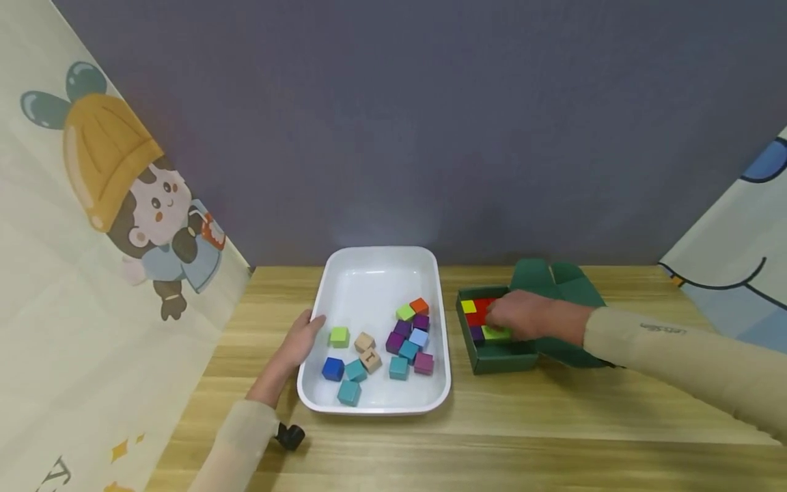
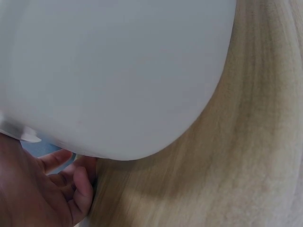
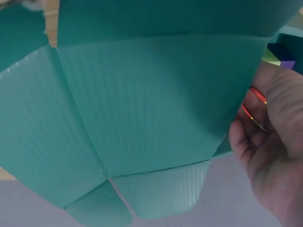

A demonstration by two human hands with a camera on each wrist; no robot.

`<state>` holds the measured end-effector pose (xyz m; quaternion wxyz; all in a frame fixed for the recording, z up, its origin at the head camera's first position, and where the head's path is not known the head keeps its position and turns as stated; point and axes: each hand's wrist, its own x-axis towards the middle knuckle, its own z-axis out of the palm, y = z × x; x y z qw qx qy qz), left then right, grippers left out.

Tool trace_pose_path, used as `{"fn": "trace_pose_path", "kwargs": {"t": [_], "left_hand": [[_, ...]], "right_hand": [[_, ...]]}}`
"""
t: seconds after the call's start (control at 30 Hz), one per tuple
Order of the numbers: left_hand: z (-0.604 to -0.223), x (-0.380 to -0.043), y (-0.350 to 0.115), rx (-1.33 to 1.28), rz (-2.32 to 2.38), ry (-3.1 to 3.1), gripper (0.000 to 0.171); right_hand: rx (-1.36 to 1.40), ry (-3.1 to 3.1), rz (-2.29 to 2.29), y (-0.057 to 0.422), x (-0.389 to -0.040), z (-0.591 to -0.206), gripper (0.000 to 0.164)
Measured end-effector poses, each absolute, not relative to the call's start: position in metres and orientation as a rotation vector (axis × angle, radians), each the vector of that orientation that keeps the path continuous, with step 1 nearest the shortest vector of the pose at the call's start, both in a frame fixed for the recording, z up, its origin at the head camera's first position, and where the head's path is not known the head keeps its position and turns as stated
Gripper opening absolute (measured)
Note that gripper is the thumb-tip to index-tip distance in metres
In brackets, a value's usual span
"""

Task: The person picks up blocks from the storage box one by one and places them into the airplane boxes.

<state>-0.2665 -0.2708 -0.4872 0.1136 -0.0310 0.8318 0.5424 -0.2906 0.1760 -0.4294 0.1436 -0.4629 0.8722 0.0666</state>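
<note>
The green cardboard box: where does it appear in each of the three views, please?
Head: the green cardboard box stands right of centre, beside the white tray.
Left wrist: not in this picture.
Right wrist: its open lid fills much of the left and centre.
Landmark shared by head and right wrist: the right hand.

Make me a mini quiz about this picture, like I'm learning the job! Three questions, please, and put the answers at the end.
1. Pick one: which of the hands is inside the green box?
A) left
B) right
C) neither

2. True or false: the green box is closed up.

3. Count them: how many plain wooden blocks lie in the white tray?

Key:
1. B. The right hand is in there, among the coloured blocks.
2. False. Its lid is folded open.
3. Two, close together.
</note>
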Motion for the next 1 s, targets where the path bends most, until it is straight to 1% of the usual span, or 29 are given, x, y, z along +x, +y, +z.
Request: {"fn": "trace_pose_path", "kwargs": {"t": [0.07, 0.17, 0.33, 0.37, 0.47, 0.53, 0.63, 0.8, 0.9, 1.0], "left_hand": [[-0.487, -0.266, -0.27, -0.099, 1.594, 2.434, 0.056], [-0.488, -0.266, -0.269, -0.1, 1.599, 2.431, 0.057], [-0.488, -0.267, -0.267, -0.095, 1.609, 2.436, 0.058], [-0.487, -0.267, -0.267, -0.1, 1.612, 2.438, 0.057], [-0.487, -0.266, -0.266, -0.103, 1.599, 2.448, 0.058], [-0.487, -0.266, -0.265, -0.109, 1.585, 2.446, 0.057], [-0.488, -0.268, -0.263, -0.09, 1.58, 2.431, 0.058], [-0.486, -0.271, -0.264, -0.078, 1.604, 2.446, 0.056], [-0.484, -0.269, -0.267, -0.076, 1.588, 2.455, 0.056], [-0.484, -0.268, -0.269, -0.077, 1.585, 2.443, 0.056]], "right_hand": [[-1.345, 2.515, 0.195, 0.173, -0.29, -0.424, 0.031], [-1.333, 2.534, 0.187, 0.164, -0.292, -0.411, 0.023], [-1.307, 2.643, 0.215, 0.123, -0.3, -0.381, 0.01], [-1.293, 2.67, 0.219, 0.111, -0.302, -0.376, 0.01], [-1.232, 2.714, 0.169, 0.077, -0.306, -0.367, 0.018], [-1.166, 2.717, 0.112, 0.057, -0.308, -0.366, 0.024], [-1.084, 2.689, 0.056, 0.034, -0.311, -0.369, 0.026], [-0.93, 2.633, -0.043, 0.012, -0.324, -0.384, 0.029], [-0.826, 2.597, -0.13, 0.005, -0.33, -0.396, 0.032], [-0.78, 2.576, -0.167, 0.0, -0.334, -0.406, 0.034]]}}
